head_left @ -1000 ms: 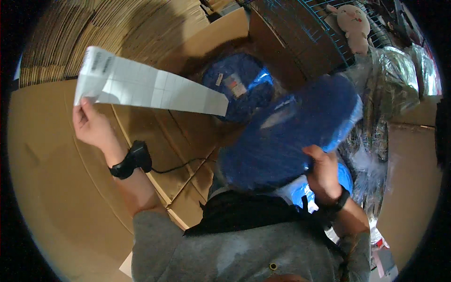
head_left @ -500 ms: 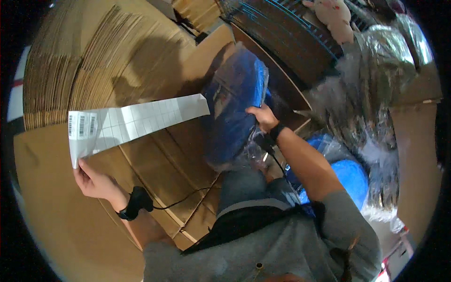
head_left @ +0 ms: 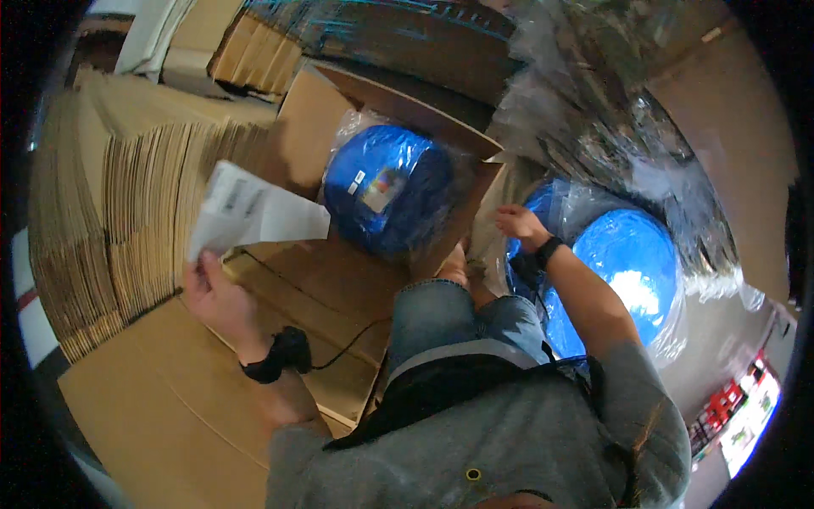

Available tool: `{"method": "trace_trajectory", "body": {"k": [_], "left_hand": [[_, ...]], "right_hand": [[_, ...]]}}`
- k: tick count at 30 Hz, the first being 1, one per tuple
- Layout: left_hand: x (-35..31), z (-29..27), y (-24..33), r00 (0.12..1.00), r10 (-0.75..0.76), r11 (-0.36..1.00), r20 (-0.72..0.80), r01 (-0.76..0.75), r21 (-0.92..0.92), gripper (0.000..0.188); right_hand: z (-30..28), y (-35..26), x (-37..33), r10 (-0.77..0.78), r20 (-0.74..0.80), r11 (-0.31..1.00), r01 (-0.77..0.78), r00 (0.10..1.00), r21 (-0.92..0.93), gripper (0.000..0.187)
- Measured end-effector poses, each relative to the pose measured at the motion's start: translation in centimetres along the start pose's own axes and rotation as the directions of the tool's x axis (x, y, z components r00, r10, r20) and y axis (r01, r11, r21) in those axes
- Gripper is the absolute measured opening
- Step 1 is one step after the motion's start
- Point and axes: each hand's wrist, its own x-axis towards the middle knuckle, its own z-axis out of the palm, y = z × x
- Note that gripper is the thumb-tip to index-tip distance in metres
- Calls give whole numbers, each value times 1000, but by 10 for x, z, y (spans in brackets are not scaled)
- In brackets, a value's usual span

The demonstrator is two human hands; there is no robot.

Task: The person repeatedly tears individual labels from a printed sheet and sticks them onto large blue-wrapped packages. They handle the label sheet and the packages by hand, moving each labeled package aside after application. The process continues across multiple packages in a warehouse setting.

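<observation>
My left hand (head_left: 222,301) pinches the lower corner of a white label sheet (head_left: 254,212), which has barcodes and hangs out toward the box. A round blue package (head_left: 386,188) wrapped in clear plastic lies inside an open cardboard box (head_left: 301,110), apart from both hands. My right hand (head_left: 523,225) is outside the box's right side, with its fingers loosely bent and nothing visible in them. Close to it sits a second round blue package (head_left: 627,263), also in clear plastic.
A tall stack of flattened cardboard (head_left: 161,187) stands at the left. Box flaps (head_left: 170,399) spread out in front of me. Clear plastic-wrapped goods (head_left: 627,119) fill the far right, beside a large cardboard panel (head_left: 721,127).
My right hand has let go of the blue package, which now lies flat in the box, and has moved right. The label sheet has swung closer to my left hand.
</observation>
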Motion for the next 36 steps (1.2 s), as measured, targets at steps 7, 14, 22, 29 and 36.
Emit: {"method": "trace_trajectory", "body": {"k": [7, 14, 22, 29, 36], "left_hand": [[-65, 111, 56, 810, 157, 961, 565, 7, -278, 15], [-143, 183, 120, 278, 383, 787, 881, 401, -469, 36], [-217, 205, 154, -512, 348, 878, 786, 472, -81, 58], [-301, 218, 182, -625, 154, 929, 766, 356, 104, 28], [-372, 223, 182, -593, 37, 996, 805, 92, 22, 20]], "right_hand": [[-33, -35, -130, -329, -153, 918, 354, 932, 178, 30], [-39, -91, -224, -653, -257, 650, 701, 713, 292, 45], [-75, -44, -287, -496, -501, 286, 678, 709, 677, 36], [-80, 36, -325, -315, -740, 385, 793, 594, 472, 33], [-90, 104, -323, -201, -800, 237, 821, 565, 520, 37]]}}
